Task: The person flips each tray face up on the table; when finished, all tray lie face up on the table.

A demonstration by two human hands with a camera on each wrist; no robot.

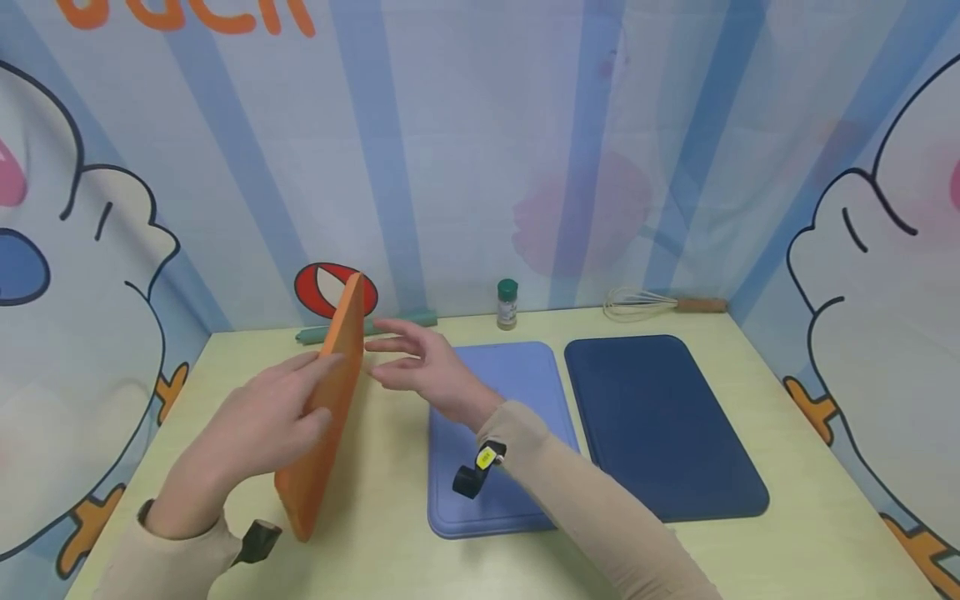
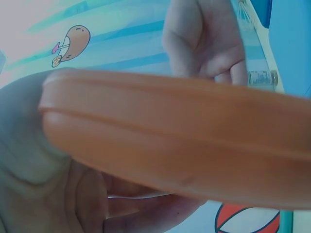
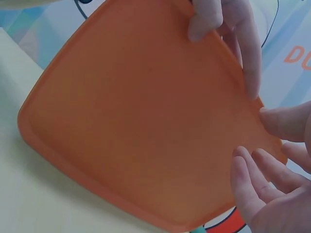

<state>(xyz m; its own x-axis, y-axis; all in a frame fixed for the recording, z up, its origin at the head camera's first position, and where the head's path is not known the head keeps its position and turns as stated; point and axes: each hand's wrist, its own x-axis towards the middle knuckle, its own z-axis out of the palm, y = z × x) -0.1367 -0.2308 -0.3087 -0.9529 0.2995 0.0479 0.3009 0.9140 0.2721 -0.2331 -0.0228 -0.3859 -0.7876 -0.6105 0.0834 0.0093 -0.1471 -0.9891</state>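
An orange cutting board [image 1: 335,417] stands on edge, nearly upright, over the left part of the table. My left hand [image 1: 262,412] grips its upper edge, with the thumb on the right face; the left wrist view shows this edge close up. My right hand [image 1: 431,367] is at the far end of the board. In the right wrist view its fingers [image 3: 272,170] are spread and loosely bent in front of the board's face, and its thumb is at the edge. Whether they touch the board I cannot tell.
A light blue board [image 1: 498,417] lies under my right forearm, with a dark blue board [image 1: 663,425] to its right. Along the back are a green rod-like object [image 1: 405,321], a green-capped spice jar [image 1: 507,305] and a whisk [image 1: 663,304]. A printed curtain [image 1: 480,167] hangs behind.
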